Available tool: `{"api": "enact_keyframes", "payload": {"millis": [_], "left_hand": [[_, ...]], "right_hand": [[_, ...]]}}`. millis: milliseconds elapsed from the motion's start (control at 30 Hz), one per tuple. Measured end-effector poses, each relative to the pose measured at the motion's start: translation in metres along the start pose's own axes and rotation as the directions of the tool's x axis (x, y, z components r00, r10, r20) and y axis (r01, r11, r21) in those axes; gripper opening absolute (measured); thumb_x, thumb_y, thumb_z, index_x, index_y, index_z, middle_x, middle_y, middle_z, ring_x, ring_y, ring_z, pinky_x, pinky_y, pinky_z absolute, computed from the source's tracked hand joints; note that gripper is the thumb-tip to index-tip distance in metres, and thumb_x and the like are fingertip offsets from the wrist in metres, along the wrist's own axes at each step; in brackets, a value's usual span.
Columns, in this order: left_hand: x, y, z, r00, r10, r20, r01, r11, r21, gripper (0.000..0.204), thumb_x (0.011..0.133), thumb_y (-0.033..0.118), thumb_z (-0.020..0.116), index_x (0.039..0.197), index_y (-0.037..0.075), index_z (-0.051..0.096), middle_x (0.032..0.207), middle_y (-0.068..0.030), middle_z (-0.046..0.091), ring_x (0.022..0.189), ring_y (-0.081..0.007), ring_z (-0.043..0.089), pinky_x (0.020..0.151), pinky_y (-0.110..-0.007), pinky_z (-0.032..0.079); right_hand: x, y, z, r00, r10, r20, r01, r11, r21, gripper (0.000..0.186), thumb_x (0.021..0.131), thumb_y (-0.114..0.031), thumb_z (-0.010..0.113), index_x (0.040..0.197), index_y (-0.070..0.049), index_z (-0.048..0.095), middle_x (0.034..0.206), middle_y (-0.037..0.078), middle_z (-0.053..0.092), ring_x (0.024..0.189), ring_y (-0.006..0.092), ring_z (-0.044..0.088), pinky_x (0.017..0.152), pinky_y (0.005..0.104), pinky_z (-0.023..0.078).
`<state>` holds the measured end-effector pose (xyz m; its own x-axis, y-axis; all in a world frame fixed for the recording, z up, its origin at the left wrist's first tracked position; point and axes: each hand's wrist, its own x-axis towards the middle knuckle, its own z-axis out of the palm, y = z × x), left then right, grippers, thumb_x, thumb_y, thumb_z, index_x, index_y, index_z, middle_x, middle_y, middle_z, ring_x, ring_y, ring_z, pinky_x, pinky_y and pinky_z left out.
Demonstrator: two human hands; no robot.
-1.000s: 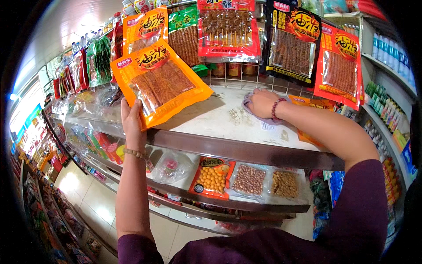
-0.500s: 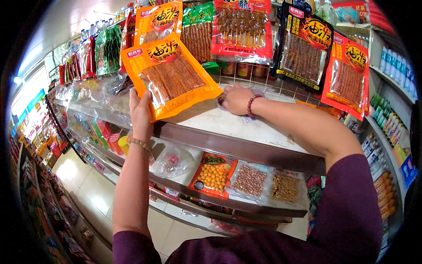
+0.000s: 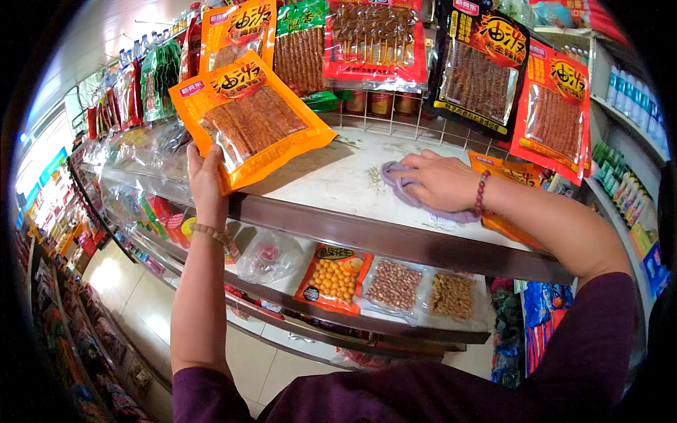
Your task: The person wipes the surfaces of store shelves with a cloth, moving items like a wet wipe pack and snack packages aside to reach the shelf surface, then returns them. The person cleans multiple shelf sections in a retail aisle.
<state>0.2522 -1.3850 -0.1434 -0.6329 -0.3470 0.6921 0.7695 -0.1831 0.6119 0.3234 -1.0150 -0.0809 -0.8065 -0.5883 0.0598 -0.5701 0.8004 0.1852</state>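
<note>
My left hand point(image 3: 206, 176) grips the lower left edge of an orange snack packet point(image 3: 257, 120) with brown strips behind its window, lifted over the left part of the shelf. My right hand point(image 3: 444, 182) presses a greyish-purple cloth point(image 3: 405, 185) flat on the white shelf board point(image 3: 331, 187). Its fingers bunch over the cloth, and part of the cloth sticks out on both sides. Pale crumbs or smudges point(image 3: 377, 176) lie just left of the cloth. Behind my right forearm, another orange packet point(image 3: 504, 169) rests on the board, partly hidden.
Snack packets, among them a red one point(image 3: 375, 42) and a black one point(image 3: 479, 74), hang on a wire grid point(image 3: 395, 127) behind the board. On the lower shelf lie bags of nuts point(image 3: 393, 285) and an orange bag point(image 3: 335, 278). Bottles point(image 3: 631, 102) line shelves at right.
My right hand has moved right and nearer across the board with the cloth, which now shows more. The crumbs have come into sight. My left hand still holds the orange packet.
</note>
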Motion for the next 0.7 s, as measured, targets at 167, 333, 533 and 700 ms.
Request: {"api": "enact_keyframes", "payload": {"millis": [167,333,533,700], "left_hand": [[0.003,-0.006,-0.006,1.000,0.002,0.007,-0.002,1.000,0.018,0.020,0.092,0.006,0.050,0.112,0.003,0.048,0.100,-0.0028,0.055,0.086,-0.0099,0.052,0.078,-0.025,0.043],[0.004,-0.008,0.006,0.999,0.034,-0.008,-0.033,0.995,0.098,0.025,0.091,0.009,0.052,0.115,0.002,0.049,0.097,-0.0021,0.055,0.083,-0.0099,0.051,0.076,-0.024,0.043],[0.002,-0.003,-0.005,0.998,0.060,-0.018,-0.055,0.981,0.186,0.028,0.091,0.009,0.052,0.118,0.000,0.049,0.105,-0.0042,0.055,0.091,-0.0123,0.052,0.082,-0.026,0.043],[0.003,-0.010,-0.007,0.999,0.041,0.001,-0.041,0.997,0.066,0.026,0.092,0.007,0.051,0.118,0.002,0.048,0.104,-0.0031,0.055,0.090,-0.0111,0.052,0.081,-0.025,0.043]], "right_hand": [[0.064,0.037,0.021,0.999,0.028,-0.043,-0.029,0.999,-0.032,0.037,0.091,-0.027,0.041,0.123,-0.015,0.056,0.122,0.012,0.051,0.110,0.0330,0.050,0.091,0.0468,0.045],[0.107,0.051,0.036,0.996,0.034,-0.088,-0.045,0.992,-0.121,0.036,0.092,-0.028,0.040,0.121,-0.015,0.056,0.120,0.013,0.051,0.108,0.0347,0.050,0.090,0.0471,0.045],[0.033,-0.008,0.012,0.980,-0.160,-0.117,0.159,0.987,-0.019,0.036,0.090,-0.026,0.043,0.124,-0.019,0.052,0.109,0.012,0.052,0.100,0.0323,0.050,0.081,0.0469,0.048],[-0.029,-0.019,-0.008,0.978,-0.198,-0.066,0.197,0.980,-0.018,0.039,0.089,-0.026,0.046,0.127,-0.016,0.050,0.109,0.012,0.052,0.099,0.0313,0.051,0.079,0.0451,0.049]]}}
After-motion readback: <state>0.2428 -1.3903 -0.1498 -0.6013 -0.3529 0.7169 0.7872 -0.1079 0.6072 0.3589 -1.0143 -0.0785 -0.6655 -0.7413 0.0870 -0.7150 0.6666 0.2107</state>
